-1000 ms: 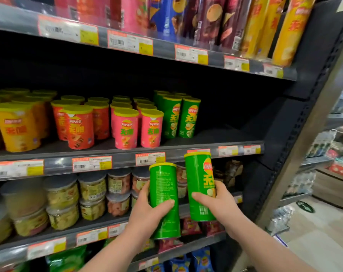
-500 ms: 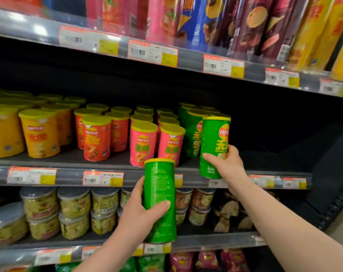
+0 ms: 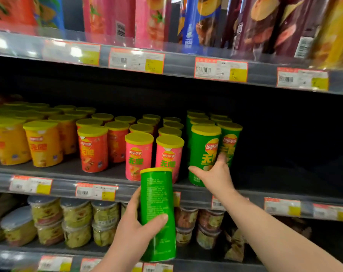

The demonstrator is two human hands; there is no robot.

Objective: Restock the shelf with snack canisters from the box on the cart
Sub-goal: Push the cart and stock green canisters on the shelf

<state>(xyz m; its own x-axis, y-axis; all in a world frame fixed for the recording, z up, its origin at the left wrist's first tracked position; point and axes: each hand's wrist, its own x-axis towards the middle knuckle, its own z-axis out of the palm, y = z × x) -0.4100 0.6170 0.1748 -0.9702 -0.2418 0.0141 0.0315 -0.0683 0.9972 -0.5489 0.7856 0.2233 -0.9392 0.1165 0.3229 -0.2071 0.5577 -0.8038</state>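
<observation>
My left hand (image 3: 134, 230) grips a tall green cardboard snack canister with a yellow lid (image 3: 157, 197). My thumb lies across its near face and my fingers curl round its left side. I hold it upright in the air, near the front lip of the dark grey metal middle shelf (image 3: 284, 181).

My right hand (image 3: 215, 174) is wrapped round a second green canister (image 3: 203, 152), which stands at the near edge of that shelf at the head of the green row. My thumb stretches left across its lower front. My fingers tuck round its right side, between it and the neighbouring green canister (image 3: 230, 140).

Just left of the green row stand pink canisters (image 3: 139, 156), then orange-red canisters (image 3: 93, 152), then yellow canisters (image 3: 43, 146) at the far left. White and yellow price labels (image 3: 96, 191) line the shelf lip. Clear plastic tubs (image 3: 76, 222) are stacked on the shelf below.
</observation>
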